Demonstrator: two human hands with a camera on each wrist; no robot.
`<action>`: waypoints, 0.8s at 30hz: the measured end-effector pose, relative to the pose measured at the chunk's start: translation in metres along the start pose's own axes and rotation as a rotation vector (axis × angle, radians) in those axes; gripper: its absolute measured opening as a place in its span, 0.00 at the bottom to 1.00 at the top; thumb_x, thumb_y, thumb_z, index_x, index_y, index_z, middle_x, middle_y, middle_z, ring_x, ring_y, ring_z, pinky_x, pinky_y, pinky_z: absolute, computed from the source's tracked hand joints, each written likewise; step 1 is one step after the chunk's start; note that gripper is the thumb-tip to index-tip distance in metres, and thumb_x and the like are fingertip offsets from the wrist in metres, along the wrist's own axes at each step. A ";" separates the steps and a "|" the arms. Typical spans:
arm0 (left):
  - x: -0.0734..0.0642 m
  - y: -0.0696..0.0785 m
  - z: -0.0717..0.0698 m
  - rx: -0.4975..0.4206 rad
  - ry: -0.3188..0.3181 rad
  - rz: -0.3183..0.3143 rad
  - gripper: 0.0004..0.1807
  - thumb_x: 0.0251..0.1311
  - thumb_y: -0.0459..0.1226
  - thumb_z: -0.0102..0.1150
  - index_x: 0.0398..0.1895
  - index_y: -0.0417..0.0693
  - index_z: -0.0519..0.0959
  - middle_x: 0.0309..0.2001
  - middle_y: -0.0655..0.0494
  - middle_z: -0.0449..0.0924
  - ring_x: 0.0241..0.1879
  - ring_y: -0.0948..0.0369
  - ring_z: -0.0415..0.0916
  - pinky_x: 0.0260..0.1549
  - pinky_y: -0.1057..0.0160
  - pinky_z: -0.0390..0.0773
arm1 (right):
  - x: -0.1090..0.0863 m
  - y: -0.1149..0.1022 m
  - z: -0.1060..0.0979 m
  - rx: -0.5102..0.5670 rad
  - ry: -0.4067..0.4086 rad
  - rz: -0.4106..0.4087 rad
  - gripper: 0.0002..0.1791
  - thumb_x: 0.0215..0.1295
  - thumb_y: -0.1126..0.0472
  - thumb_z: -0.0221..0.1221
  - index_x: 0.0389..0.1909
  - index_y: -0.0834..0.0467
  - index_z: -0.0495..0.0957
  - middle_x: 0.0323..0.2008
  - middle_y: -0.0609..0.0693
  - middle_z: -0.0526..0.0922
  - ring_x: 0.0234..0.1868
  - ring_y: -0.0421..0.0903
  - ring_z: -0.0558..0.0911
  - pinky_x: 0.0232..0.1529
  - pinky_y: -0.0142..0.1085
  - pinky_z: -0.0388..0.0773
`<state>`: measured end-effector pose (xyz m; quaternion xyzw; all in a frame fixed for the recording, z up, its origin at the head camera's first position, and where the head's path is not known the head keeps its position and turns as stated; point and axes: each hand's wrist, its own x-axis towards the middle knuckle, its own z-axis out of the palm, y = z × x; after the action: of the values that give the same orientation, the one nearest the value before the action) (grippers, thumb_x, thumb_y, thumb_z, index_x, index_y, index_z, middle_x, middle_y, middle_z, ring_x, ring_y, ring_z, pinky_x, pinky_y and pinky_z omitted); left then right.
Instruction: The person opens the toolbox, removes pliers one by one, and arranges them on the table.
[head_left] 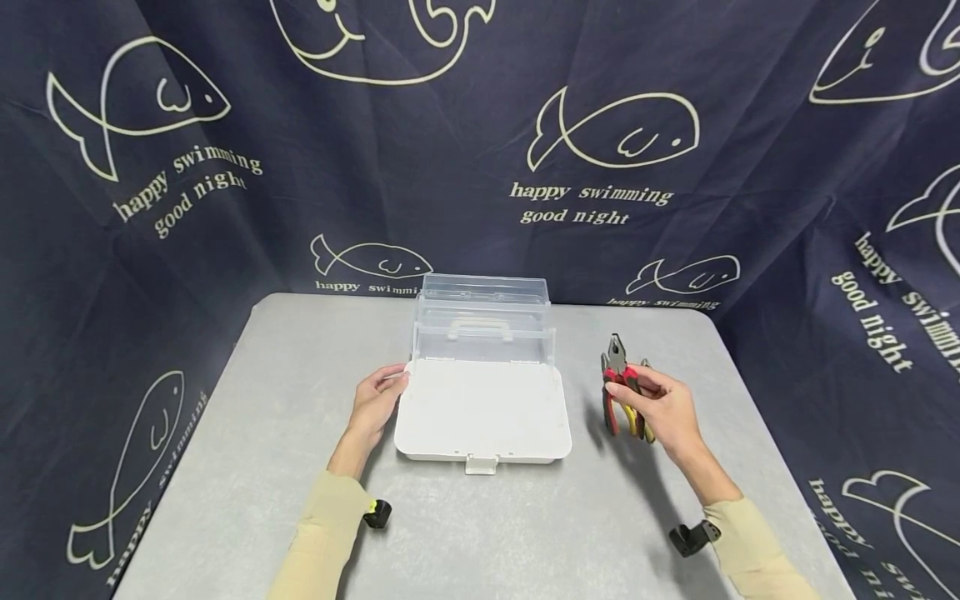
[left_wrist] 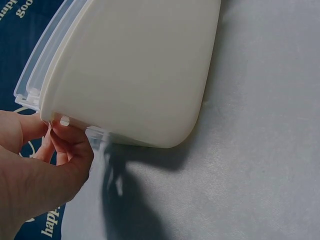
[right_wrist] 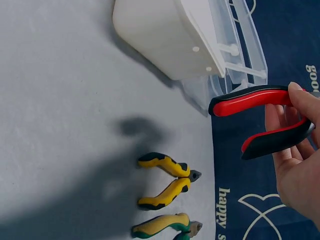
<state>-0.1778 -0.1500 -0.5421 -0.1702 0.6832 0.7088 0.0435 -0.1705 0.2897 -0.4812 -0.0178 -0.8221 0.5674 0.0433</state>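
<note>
A white storage box (head_left: pixel 442 455) with a front latch sits mid-table, its clear plastic tiers (head_left: pixel 483 321) raised at the back. At the box's back left corner, my left hand (head_left: pixel 377 404) pinches the edge between thumb and curled fingers. To the right of the box, my right hand (head_left: pixel 666 410) grips red-and-black pliers (right_wrist: pixel 252 100) above the table, jaws pointing away from me and handles spread. Below them lie yellow-and-black pliers (right_wrist: pixel 167 185) and yellow-and-green pliers (right_wrist: pixel 162 225), both partly hidden behind the held pair in the head view.
The grey table (head_left: pixel 300 333) ends at the back against a dark blue curtain (head_left: pixel 465 167) printed with fish and white lettering. More curtain hangs on both sides. A small black camera (head_left: pixel 693 537) is worn at the right wrist, another (head_left: pixel 378 514) at the left.
</note>
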 end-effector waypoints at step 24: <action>0.000 0.000 0.000 0.014 0.006 0.001 0.19 0.73 0.36 0.59 0.64 0.40 0.77 0.44 0.55 0.84 0.38 0.64 0.78 0.37 0.69 0.77 | 0.014 0.029 -0.028 0.338 -0.016 0.054 0.15 0.60 0.72 0.71 0.49 0.67 0.84 0.34 0.44 0.90 0.32 0.40 0.89 0.38 0.34 0.85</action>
<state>-0.1780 -0.1505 -0.5424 -0.1716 0.6883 0.7035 0.0423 -0.1822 0.3271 -0.4978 -0.0280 -0.7145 0.6987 0.0236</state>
